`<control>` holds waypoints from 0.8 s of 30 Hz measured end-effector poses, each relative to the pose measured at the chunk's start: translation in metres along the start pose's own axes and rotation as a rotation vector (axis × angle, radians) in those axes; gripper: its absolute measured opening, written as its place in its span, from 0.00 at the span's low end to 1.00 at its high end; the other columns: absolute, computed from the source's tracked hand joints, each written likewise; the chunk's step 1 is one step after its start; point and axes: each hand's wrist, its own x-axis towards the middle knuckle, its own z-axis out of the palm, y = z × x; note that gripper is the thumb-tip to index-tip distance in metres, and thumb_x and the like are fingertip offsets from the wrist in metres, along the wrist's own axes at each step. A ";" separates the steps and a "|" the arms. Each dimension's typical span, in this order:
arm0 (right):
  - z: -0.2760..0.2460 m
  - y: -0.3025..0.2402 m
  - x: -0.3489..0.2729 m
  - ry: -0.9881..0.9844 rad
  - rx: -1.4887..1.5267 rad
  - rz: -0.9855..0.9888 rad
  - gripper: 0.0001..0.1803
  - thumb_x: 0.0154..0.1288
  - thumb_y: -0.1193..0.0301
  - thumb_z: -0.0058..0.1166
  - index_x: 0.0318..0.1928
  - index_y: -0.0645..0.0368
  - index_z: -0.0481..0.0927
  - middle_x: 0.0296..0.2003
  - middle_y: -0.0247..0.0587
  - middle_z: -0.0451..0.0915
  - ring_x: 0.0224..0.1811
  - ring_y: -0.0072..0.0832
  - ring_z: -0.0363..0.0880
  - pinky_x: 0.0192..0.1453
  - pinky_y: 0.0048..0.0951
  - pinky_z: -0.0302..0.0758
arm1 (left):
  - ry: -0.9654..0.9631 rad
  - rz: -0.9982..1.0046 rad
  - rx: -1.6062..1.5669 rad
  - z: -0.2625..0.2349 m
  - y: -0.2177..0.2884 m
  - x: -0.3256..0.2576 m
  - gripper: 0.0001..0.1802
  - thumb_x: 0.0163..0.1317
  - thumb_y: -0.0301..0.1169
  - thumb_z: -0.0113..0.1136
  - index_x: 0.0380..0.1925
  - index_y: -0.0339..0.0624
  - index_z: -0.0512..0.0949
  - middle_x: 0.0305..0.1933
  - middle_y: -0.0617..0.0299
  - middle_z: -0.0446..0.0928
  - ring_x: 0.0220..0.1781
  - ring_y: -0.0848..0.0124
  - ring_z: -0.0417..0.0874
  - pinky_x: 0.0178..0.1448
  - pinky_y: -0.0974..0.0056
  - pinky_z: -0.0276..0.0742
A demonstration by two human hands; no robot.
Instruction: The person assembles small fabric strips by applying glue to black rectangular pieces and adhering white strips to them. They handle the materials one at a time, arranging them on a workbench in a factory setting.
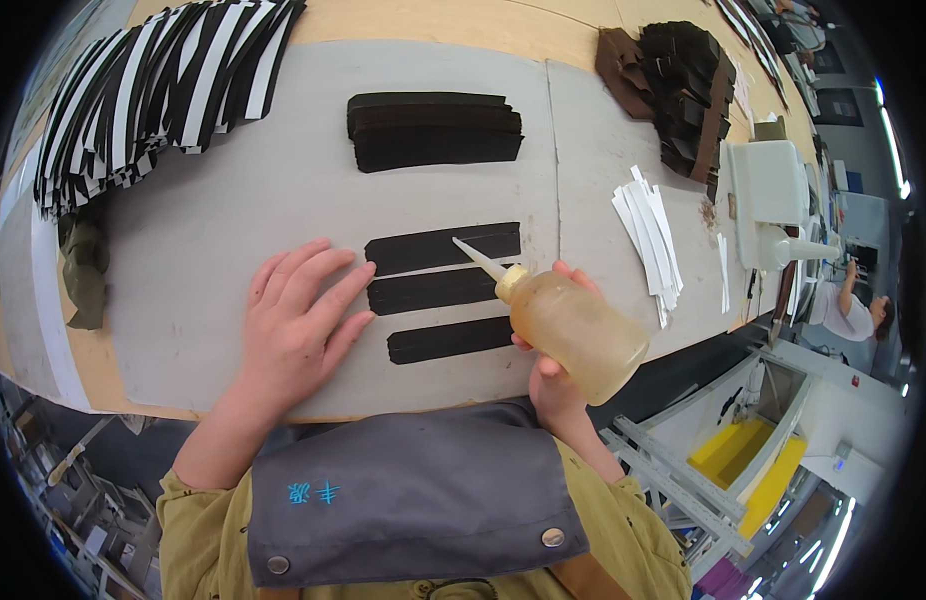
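My right hand point(558, 375) is wrapped round a translucent amber squeeze bottle point(581, 335), tilted so its long nozzle points up and left. The nozzle tip lies over the farthest of three black strips, the far strip point(423, 247). Behind the nozzle and bottle, the middle strip point(423, 291) and the near strip point(448, 341) are partly hidden at their right ends. My left hand point(303, 300) rests with its fingers stretched out on the grey work surface, its fingertips at the left ends of the strips. Nothing shows in that hand.
Beyond the strips lies a stack of black strips point(433, 132). Black and white strips point(163, 90) fan out at the far left. White strips point(648, 240), a dark brown bundle point(683, 95) and a white container point(773, 185) are at the right. A person point(853, 310) is farther off.
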 end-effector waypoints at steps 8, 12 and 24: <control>0.008 0.007 0.003 -0.249 -0.199 -0.157 0.65 0.45 0.37 0.77 0.75 0.65 0.61 0.72 0.48 0.69 0.64 0.35 0.78 0.60 0.35 0.81 | 0.004 -0.007 -0.003 0.000 -0.001 -0.001 0.22 0.61 0.36 0.70 0.56 0.50 0.84 0.59 0.63 0.78 0.67 0.59 0.77 0.70 0.50 0.68; 0.020 0.005 0.013 -0.406 -0.173 -0.309 0.60 0.45 0.50 0.85 0.72 0.67 0.67 0.71 0.52 0.72 0.71 0.38 0.74 0.73 0.39 0.73 | 0.005 -0.005 0.007 0.000 -0.002 -0.002 0.21 0.61 0.36 0.70 0.55 0.51 0.84 0.59 0.64 0.78 0.67 0.60 0.77 0.70 0.51 0.68; 0.008 0.002 0.006 -0.350 -0.362 -0.386 0.58 0.44 0.49 0.85 0.70 0.69 0.70 0.68 0.56 0.75 0.67 0.39 0.78 0.68 0.37 0.78 | -0.004 -0.018 -0.033 0.003 -0.001 -0.003 0.24 0.58 0.33 0.70 0.57 0.49 0.84 0.59 0.60 0.78 0.67 0.56 0.77 0.70 0.50 0.67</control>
